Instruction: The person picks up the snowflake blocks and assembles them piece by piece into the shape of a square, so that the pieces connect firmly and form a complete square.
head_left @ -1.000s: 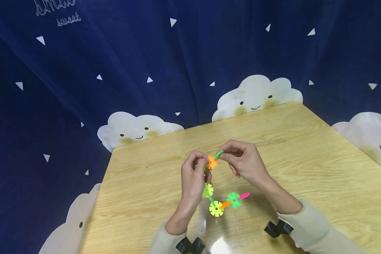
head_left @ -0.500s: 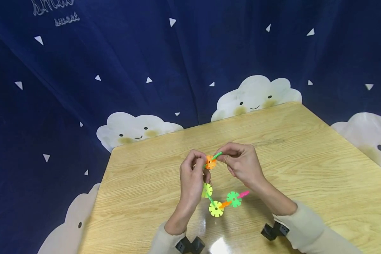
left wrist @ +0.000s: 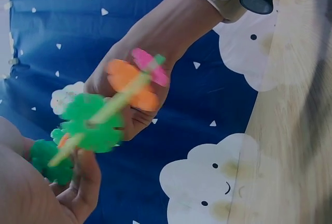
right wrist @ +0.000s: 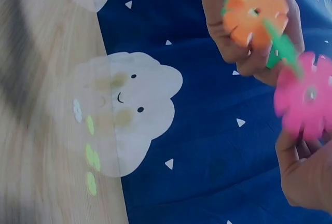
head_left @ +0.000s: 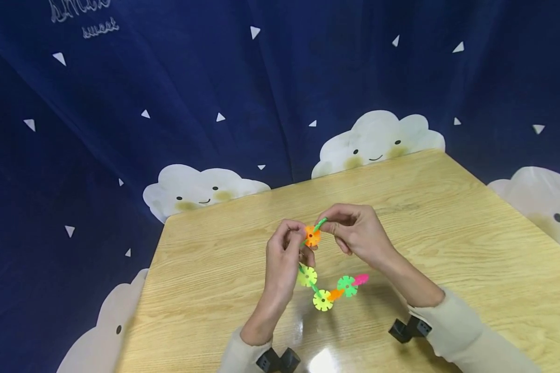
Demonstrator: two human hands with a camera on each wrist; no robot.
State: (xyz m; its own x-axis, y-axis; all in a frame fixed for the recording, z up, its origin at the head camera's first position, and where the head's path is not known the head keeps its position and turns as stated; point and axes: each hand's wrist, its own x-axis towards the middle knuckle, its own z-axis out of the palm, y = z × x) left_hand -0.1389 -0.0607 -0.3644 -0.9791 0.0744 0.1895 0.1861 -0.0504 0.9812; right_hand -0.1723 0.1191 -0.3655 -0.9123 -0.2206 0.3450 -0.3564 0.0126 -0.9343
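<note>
So the person's left hand (head_left: 282, 261) is pinching a plastic chain (head_left: 307, 276), with the thumb and fingers bending in around a bit of green that's mostly hiding behind them. The right hand (head_left: 357, 233) is gripping too: its thumb and finger are pinching a green disc (head_left: 321, 224), which is showing almost edge-on.

That green disc is touching an orange disc (head_left: 312, 236) that's sitting right between the two hands. I can't tell how deep the slots are going into each other.

Below the left hand, the rest of the chain is bending round in a curve. An upper yellow disc (head_left: 309, 278) is showing just under the fingers, then a thin green piece (head_left: 315, 289) is linking it to a lower yellow disc (head_left: 323, 300). From there a tilted orange piece (head_left: 336, 294) is leading over to a flat-facing green disc (head_left: 347, 286), and a pink disc (head_left: 361, 280) is finishing off the end, below the right hand. The left fingers are covering the stretch above the upper yellow disc, so I can't tell how it's joining up there.

All this is happening over a wood-grain table (head_left: 214, 259). Behind it a dark blue curtain (head_left: 191, 77) is hanging, with white triangles and smiling clouds (head_left: 378, 140) on it. The person is wearing pale sleeves (head_left: 462, 331), with a small black camera (head_left: 408, 330) sitting at each wrist. Both wrist views are coming out blurry on the nearest discs.
</note>
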